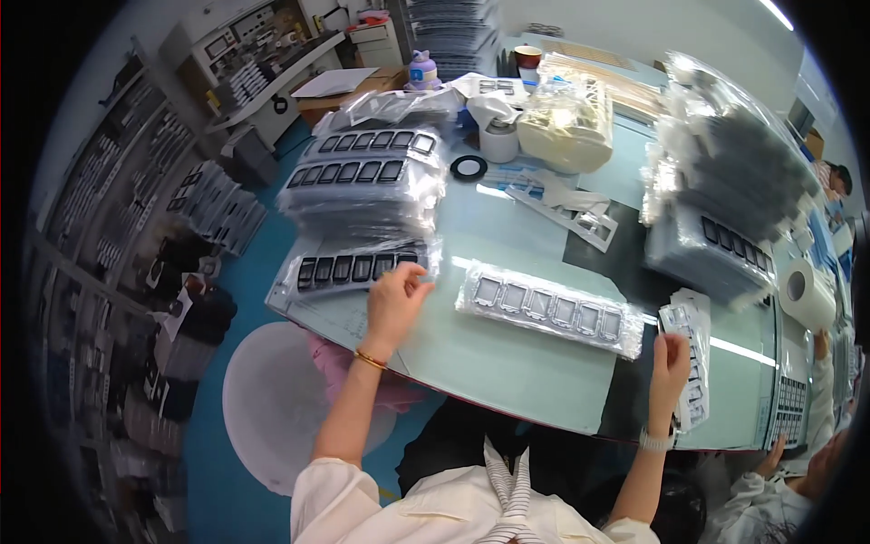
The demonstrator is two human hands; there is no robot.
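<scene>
My left hand (396, 301) is over the right end of a bagged tray (317, 273) with a row of black rectangular frames. Its fingers are loosely curled, the thumb apart from them, with nothing visible between them. At the right, the fingers of my right hand (670, 364) are closed at the left edge of a white tray strip (694, 399) holding grey frames, which lies lengthwise toward me. Between my hands, a clear-wrapped tray (546, 310) with a row of grey frames lies flat on the table (507, 376).
Stacked bagged trays (362, 195) stand at the left and another tall stack (716, 172) at the right. Black tape (468, 169), a white bottle (497, 140) and a paper roll (807, 295) sit around. A white bin (272, 408) is below the left edge. Another person (797, 485) works at right.
</scene>
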